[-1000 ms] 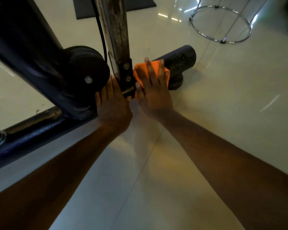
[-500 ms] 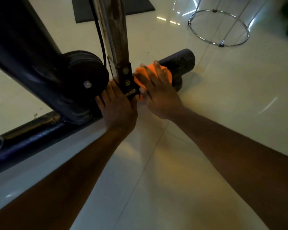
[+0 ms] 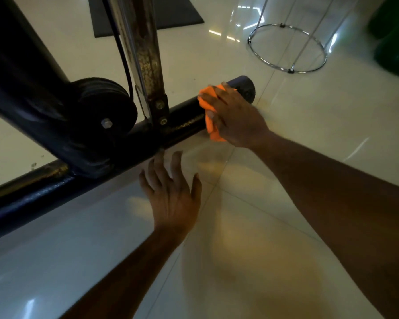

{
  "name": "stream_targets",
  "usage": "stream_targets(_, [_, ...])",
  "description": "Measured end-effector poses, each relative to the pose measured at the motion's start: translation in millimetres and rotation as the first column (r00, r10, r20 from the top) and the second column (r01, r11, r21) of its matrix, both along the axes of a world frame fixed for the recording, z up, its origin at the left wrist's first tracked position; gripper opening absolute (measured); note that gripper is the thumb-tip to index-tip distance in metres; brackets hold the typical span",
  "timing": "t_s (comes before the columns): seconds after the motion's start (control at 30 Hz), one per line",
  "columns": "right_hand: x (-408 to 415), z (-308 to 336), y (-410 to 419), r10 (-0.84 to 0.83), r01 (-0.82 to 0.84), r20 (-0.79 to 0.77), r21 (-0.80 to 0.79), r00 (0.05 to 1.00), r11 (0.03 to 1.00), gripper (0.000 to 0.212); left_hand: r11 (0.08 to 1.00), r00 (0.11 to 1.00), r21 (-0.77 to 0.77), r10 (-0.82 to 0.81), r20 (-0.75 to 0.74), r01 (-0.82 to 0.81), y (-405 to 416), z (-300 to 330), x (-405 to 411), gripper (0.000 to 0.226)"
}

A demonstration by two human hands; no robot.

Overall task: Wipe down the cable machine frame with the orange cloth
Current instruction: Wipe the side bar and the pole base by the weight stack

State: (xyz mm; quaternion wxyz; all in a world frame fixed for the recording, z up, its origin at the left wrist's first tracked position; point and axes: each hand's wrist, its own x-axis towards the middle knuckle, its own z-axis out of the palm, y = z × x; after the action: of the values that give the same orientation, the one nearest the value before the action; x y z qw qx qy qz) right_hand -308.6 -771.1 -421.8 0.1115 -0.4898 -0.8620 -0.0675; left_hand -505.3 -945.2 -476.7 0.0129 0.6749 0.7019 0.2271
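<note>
The cable machine frame's dark base bar [image 3: 182, 122] runs along the floor from lower left to its round end cap at upper middle. A rusty chrome upright [image 3: 143, 54] bolts onto it beside a black pulley [image 3: 106, 107]. My right hand [image 3: 235, 116] grips the orange cloth [image 3: 209, 111] around the bar near the end cap. My left hand [image 3: 171, 194] hovers over the floor tiles just in front of the bar, fingers spread, holding nothing.
A thick black diagonal strut [image 3: 25, 88] crosses the left side. A chrome ring stand [image 3: 288, 49] sits at the back right, a dark mat [image 3: 148, 17] behind the upright, and green objects [image 3: 394, 42] at the far right edge. Glossy floor tiles lie around.
My left hand has let go of the frame and pulled back toward me over the floor. My right hand has slid the cloth along the bar toward the end cap.
</note>
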Motion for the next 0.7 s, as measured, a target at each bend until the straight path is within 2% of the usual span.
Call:
stream_targets(0.1, [11, 3, 9, -0.225, 0.21, -0.151, -0.105, 0.963, 0.972, 0.056, 0.992, 0.991, 0.028, -0.125, 0.042, 0.124, 7, 7, 10, 0.057])
stream_targets(0.13, [5, 2, 8, -0.243, 0.224, -0.17, -0.122, 0.955, 0.967, 0.057, 0.984, 0.984, 0.063, -0.171, 0.042, 0.168, 18, 13, 13, 0.054])
stream_targets(0.2, [-7, 1, -2, -0.165, 0.154, -0.133, -0.091, 0.977, 0.984, 0.059, 0.952, 0.963, 0.147, -0.27, -0.002, 0.268, 49, 25, 17, 0.048])
stream_targets(0.27, [0, -6, -4, -0.03, 0.028, -0.049, -0.031, 0.998, 0.999, 0.055, 0.92, 0.935, 0.165, -0.35, -0.055, 0.355, 85, 36, 24, 0.046])
stream_targets(0.33, [21, -2, 6, -0.017, 0.017, -0.046, 0.0, 0.999, 1.0, 0.056, 0.922, 0.931, 0.131, -0.358, -0.066, 0.364, 118, 40, 33, 0.049])
stream_targets(0.43, [45, 8, 28, -0.276, 0.244, -0.175, -0.187, 0.945, 0.952, 0.06, 0.951, 0.951, -0.038, -0.308, -0.026, 0.307, 149, 48, 41, 0.06])
stream_targets(0.5, [40, 8, 39, -0.337, 0.28, -0.204, -0.264, 0.919, 0.923, 0.063, 0.951, 0.956, -0.114, -0.292, -0.036, 0.286, 163, 51, 43, 0.061])
stream_targets(0.7, [46, 2, 29, -0.095, 0.073, -0.159, -0.139, 0.983, 0.988, 0.054, 0.934, 0.952, -0.185, -0.304, 0.036, 0.306, 178, 62, 39, 0.06])
